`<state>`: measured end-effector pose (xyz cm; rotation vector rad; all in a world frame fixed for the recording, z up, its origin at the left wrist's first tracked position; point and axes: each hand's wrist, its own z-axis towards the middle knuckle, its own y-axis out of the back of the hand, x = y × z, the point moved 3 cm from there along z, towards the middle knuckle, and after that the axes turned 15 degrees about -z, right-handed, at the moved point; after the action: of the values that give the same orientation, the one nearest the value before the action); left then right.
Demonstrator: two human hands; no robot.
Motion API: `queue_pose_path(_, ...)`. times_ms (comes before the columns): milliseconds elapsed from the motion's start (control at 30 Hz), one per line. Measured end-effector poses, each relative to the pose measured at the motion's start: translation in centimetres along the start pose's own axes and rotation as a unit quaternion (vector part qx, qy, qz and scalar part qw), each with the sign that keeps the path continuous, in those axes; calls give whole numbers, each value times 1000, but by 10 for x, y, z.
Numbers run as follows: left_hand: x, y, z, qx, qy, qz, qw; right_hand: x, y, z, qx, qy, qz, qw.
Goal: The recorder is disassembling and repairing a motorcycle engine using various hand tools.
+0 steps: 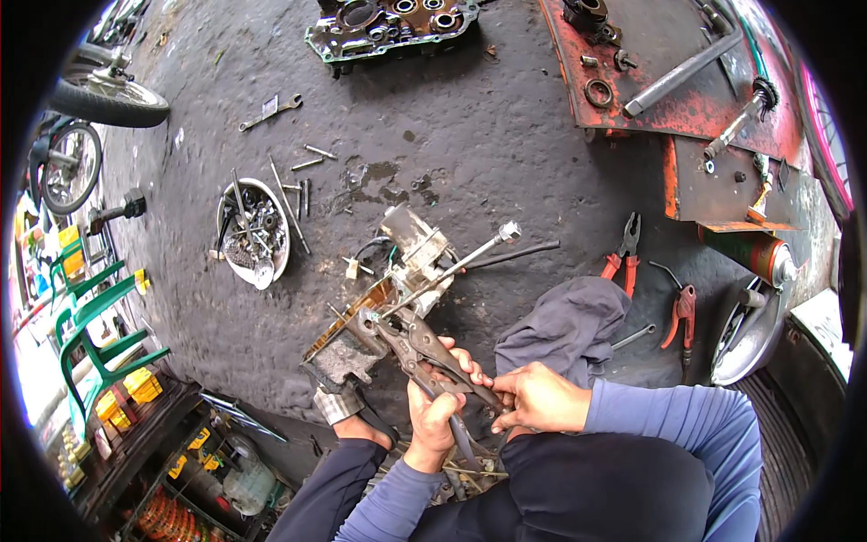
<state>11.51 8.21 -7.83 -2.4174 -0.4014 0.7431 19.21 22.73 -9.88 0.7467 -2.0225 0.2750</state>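
A pair of locking pliers [417,343] lies across the front of a metal engine part [417,248] on the ground. Its jaws are at the part's near edge; I cannot tell exactly what they bite on. My left hand [438,415] is wrapped round the pliers' handles. With thumb and fingers, my right hand [546,397] pinches the near end of one handle. Beside the jaws, a long metal rod [456,271] with a nut-like end slants up to the right over the engine part. My foot, in a sandal [338,404], rests against the part's near left side.
To the left, a white bowl [287,237] holds small metal parts, with loose bolts near it. A grey cloth [564,330], red-handled pliers [623,257] and a red air gun [684,316] lie right. An engine casing [388,32] sits at the far side, a red metal stand [596,108] far right.
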Motion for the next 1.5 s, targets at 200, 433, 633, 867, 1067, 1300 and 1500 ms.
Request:
queue_pose_path(200, 2, 1, -1, -10, 4, -4, 1000, -15, -11, 1, 104, -10, 321, 941)
queue_pose_path(433, 0, 4, -2, -31, -32, 27, 999, -5, -11, 0, 92, -96, 146, 980)
queue_pose_path(633, 1, 5, -3, -60, -27, 34, 997, -15, -29, 10, 170, -26, 358, 918)
queue_pose_path(867, -13, -7, -10, -78, 35, 59, 995, -19, -28, 8, 160, -7, 337, 928)
queue_pose_path(1067, -24, -13, -17, -82, 114, 83, 987, -5, -3, 8, 66, -16, 103, 992)
queue_pose_path(1300, -26, -18, -16, -102, 79, 96, 987, -9, -2, 4, 64, -25, 196, 978)
queue_pose_path(1500, -30, -22, -15, -115, 83, 117, 983, -10, 11, 6, 48, -8, 73, 996)
